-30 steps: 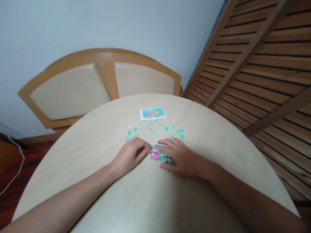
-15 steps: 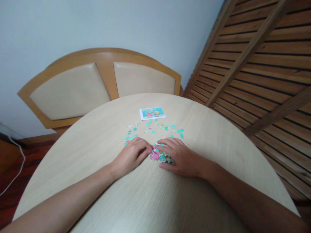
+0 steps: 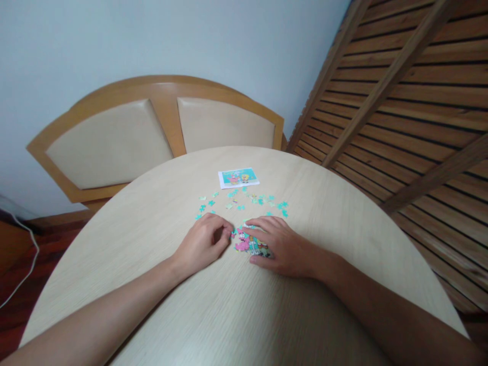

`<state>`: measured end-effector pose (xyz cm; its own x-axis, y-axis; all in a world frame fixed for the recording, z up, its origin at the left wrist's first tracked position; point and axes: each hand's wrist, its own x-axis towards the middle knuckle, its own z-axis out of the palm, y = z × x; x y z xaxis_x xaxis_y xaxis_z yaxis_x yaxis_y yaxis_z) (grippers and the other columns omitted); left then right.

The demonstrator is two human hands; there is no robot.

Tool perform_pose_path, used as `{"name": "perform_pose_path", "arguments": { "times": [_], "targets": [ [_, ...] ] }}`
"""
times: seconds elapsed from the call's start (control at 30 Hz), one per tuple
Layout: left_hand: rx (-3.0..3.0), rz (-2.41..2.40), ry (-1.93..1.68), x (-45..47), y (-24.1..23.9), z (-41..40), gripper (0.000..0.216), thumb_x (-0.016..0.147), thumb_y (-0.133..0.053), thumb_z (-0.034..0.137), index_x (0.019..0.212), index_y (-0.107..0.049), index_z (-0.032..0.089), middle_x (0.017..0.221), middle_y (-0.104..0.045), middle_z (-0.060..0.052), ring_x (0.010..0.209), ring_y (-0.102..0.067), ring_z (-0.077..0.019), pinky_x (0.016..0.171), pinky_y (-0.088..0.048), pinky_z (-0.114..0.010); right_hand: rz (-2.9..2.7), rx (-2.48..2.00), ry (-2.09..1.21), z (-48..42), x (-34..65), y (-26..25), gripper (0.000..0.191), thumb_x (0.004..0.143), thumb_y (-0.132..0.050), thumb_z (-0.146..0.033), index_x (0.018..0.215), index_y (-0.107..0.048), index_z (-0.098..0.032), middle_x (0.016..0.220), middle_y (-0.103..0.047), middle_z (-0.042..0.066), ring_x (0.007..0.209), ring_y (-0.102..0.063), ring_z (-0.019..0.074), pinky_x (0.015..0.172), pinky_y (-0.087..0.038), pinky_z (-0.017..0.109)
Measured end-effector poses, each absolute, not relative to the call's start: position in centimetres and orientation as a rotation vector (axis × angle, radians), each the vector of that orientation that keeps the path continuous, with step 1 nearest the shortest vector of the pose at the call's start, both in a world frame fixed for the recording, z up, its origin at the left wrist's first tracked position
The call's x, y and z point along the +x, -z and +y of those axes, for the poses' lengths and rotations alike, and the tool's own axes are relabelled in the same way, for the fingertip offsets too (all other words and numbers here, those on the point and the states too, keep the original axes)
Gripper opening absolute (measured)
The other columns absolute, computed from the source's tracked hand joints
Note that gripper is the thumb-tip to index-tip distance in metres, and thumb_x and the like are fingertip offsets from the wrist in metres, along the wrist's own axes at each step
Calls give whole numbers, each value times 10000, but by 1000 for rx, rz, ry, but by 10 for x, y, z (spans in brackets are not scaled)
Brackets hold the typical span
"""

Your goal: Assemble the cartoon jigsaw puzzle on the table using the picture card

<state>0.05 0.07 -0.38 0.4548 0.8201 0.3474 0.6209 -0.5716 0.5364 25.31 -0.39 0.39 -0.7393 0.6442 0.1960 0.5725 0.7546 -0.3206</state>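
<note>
A partly joined jigsaw puzzle (image 3: pixel 243 244) lies flat on the table, showing a pink cartoon figure and part of a yellow one. My right hand (image 3: pixel 280 246) rests over its right side, fingers stretched and thumb apart, covering that part. Just left of the puzzle, my left hand (image 3: pixel 206 239) pinches a small puzzle piece (image 3: pixel 233 234) with pink and teal on it between thumb and forefinger. The piece is partly hidden by the fingertips. Beyond both hands, loose teal puzzle pieces (image 3: pixel 261 201) are scattered in an arc.
A picture card (image 3: pixel 239 177) with the same cartoon figures lies behind the loose pieces. The round wooden table (image 3: pixel 171 315) fills the foreground. A padded chair (image 3: pixel 162 117) stands at its far side by the wall, and a slatted wooden screen (image 3: pixel 400 101) rises on the right.
My left hand has drawn slightly left, away from the puzzle's pink figure, with the piece now showing at its fingertips. My right hand has stayed nearly still.
</note>
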Motion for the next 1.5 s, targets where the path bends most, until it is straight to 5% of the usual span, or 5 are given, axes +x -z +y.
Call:
{"name": "perform_pose_path", "arguments": {
  "times": [0.9,1.5],
  "targets": [
    [2366,1157,-827,-3,3,3,265,981,-513,219,1082,-758,225,967,-756,-53,943,-640,-222,929,-468,-415,-2653,-1013,-323,-2,256,-3,572,911,-652,-500,1397,-579,-207,1430,-559,144,1299,-493,327,1107,-358,525],
    [2403,1149,-795,0,3,2,151,969,-565,194,969,-713,224,905,-735,-34,936,-623,-229,886,-483,-400,-2656,-987,-360,-3,254,-2,589,884,-681,-494,1381,-585,-193,1426,-558,154,1295,-499,321,1112,-352,518]
  ]
}}
